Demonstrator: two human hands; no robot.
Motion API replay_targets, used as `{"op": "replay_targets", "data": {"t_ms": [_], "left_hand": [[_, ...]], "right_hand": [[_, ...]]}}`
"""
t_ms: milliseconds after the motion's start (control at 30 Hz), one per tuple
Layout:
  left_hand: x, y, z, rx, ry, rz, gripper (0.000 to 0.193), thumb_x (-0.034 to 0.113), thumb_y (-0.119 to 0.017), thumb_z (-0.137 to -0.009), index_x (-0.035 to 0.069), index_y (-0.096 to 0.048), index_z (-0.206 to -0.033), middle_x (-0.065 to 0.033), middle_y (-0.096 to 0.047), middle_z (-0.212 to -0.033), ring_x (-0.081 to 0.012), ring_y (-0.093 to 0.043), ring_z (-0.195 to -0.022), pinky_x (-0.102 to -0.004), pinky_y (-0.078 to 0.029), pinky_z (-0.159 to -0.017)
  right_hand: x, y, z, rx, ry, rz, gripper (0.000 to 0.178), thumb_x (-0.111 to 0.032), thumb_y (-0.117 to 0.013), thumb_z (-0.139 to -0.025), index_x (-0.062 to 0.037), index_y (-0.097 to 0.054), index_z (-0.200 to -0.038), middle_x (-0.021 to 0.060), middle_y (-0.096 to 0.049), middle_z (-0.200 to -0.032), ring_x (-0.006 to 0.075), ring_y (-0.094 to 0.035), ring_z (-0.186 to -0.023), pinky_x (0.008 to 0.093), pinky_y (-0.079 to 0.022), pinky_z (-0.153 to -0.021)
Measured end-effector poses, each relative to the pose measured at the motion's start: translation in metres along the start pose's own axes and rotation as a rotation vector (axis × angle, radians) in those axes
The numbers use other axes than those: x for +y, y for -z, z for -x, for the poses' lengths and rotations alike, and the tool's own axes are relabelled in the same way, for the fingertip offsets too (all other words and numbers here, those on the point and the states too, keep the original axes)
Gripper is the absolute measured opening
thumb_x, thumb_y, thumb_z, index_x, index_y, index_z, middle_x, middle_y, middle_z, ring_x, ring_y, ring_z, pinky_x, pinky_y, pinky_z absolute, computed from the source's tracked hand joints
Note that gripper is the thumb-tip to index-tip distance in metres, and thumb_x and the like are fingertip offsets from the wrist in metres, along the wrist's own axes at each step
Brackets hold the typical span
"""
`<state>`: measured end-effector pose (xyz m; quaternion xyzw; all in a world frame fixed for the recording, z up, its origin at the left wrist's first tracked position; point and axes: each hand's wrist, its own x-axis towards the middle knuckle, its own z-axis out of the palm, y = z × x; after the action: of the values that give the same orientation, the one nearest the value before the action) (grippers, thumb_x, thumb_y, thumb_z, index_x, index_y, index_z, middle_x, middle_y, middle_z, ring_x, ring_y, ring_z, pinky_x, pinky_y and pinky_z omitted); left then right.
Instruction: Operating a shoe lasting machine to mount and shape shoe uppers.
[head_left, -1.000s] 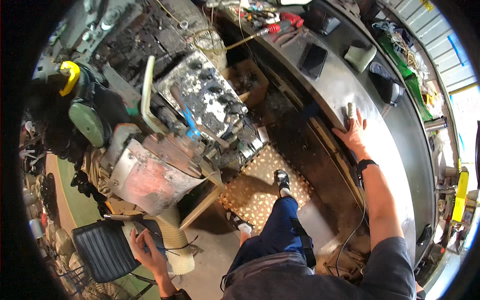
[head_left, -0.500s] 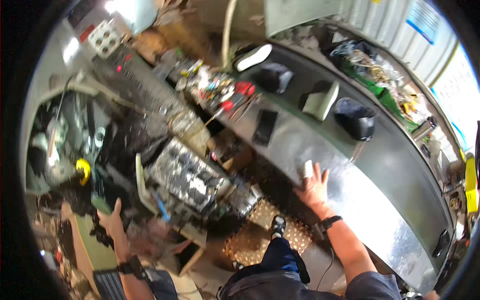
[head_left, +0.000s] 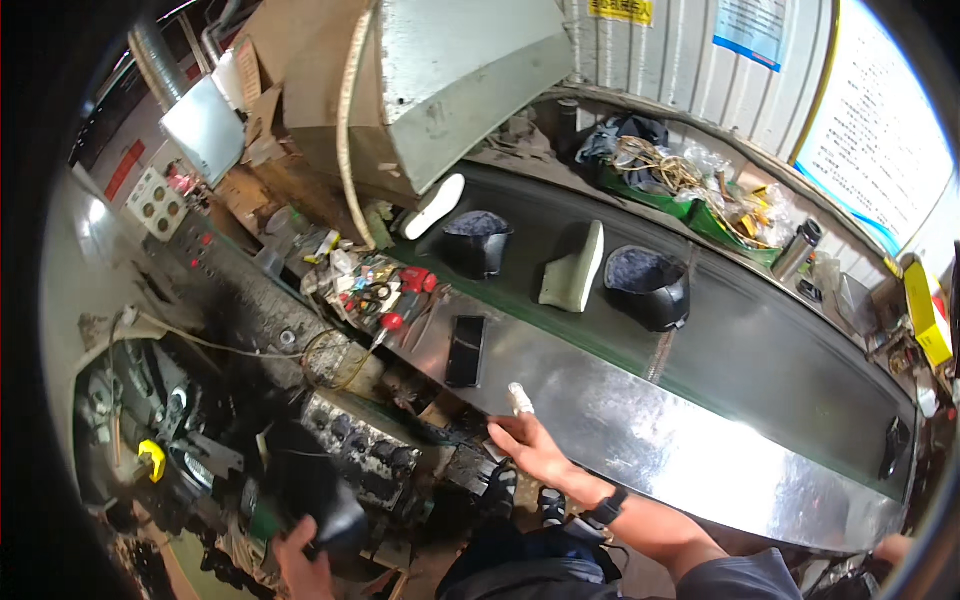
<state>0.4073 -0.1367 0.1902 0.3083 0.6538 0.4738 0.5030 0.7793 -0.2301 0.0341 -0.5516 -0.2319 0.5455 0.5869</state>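
Note:
At the lower left my left hand (head_left: pixel 302 565) is closed against the end of a shiny black boot (head_left: pixel 340 515), blurred by motion, beside a machine. My right hand (head_left: pixel 535 450) is at the near edge of a metal ledge (head_left: pixel 600 420), holding nothing, its fingers apart. One of its fingers has a white wrap. Just beyond lies a black phone (head_left: pixel 466 350). On the dark conveyor belt (head_left: pixel 760 340) stand a fleece-lined black boot (head_left: pixel 650 290), another black boot (head_left: pixel 480 240), a pale green shoe form (head_left: pixel 575 270) and a white one (head_left: pixel 434 206).
Red-handled tools and small parts clutter a tray (head_left: pixel 385 290) near the phone. A grimy machine (head_left: pixel 355 430) with a yellow knob (head_left: pixel 151 460) fills the left. A metal flask (head_left: pixel 798 250) and a green bin (head_left: pixel 700 215) of scraps line the belt's far side. Another person's hand (head_left: pixel 895 548) shows at right.
The view has swung, bringing more of the belt and wall into sight. My left hand, earlier spread beside the machine, now has the black boot. The right hand has shifted along the ledge toward the phone.

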Motion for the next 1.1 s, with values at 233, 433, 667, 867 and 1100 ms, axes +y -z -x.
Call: {"op": "replay_targets", "data": {"t_ms": [233,433,667,867,1100], "left_hand": [[-0.094,-0.183,-0.036,-0.704,0.780,0.150,0.038,0.034,-0.060,-0.095,0.002,-0.072,-0.112,-0.0141,-0.076,-0.110,-0.0328,-0.071,-0.105,-0.0448,-0.055,-0.098],[-0.197,-0.381,-0.013,-1.325,0.444,-0.686,0.059,0.046,-0.061,-0.103,0.003,-0.052,-0.143,-0.0110,-0.067,-0.125,-0.0312,-0.070,-0.103,-0.0422,-0.062,-0.080],[-0.234,-0.573,-0.013,-1.163,-0.536,-1.058,0.111,0.055,-0.084,-0.073,0.018,-0.030,-0.162,-0.0345,-0.018,-0.164,-0.0467,-0.021,-0.154,-0.0479,-0.023,-0.126],[-0.262,-0.618,0.001,-0.941,-0.583,-1.188,0.126,0.047,-0.092,-0.063,0.034,-0.019,-0.164,-0.0340,-0.012,-0.164,-0.0484,-0.022,-0.150,-0.0577,-0.016,-0.124],[-0.166,-0.551,-0.008,-1.140,-1.036,-1.142,0.100,0.031,-0.086,-0.058,0.027,-0.049,-0.151,-0.0292,-0.027,-0.155,-0.0472,-0.030,-0.141,-0.0621,-0.024,-0.115]], "right_hand": [[-0.024,0.053,0.029,0.419,0.100,-0.661,0.047,-0.038,-0.067,-0.102,-0.0188,-0.055,-0.143,-0.0013,-0.068,-0.095,0.0095,-0.065,-0.070,0.0255,-0.044,-0.045],[-0.100,0.172,0.135,1.326,0.254,0.082,0.042,-0.024,-0.083,-0.091,-0.0034,-0.063,-0.121,0.0010,-0.067,-0.080,0.0095,-0.060,-0.057,0.0250,-0.040,-0.042],[-0.052,0.299,0.219,1.922,0.514,0.191,0.054,-0.002,-0.077,-0.088,0.0071,-0.049,-0.133,0.0083,-0.071,-0.090,0.0102,-0.063,-0.070,0.0252,-0.052,-0.058],[0.031,0.280,0.128,1.272,0.148,-0.042,0.094,-0.012,-0.076,-0.096,-0.0073,-0.011,-0.164,0.0219,-0.068,-0.120,0.0249,-0.070,-0.100,0.0398,-0.064,-0.080],[0.018,0.324,-0.005,1.193,0.142,-0.541,0.109,-0.031,-0.073,-0.099,-0.0077,0.013,-0.162,0.0282,-0.046,-0.146,0.0350,-0.059,-0.122,0.0504,-0.055,-0.100]]}}
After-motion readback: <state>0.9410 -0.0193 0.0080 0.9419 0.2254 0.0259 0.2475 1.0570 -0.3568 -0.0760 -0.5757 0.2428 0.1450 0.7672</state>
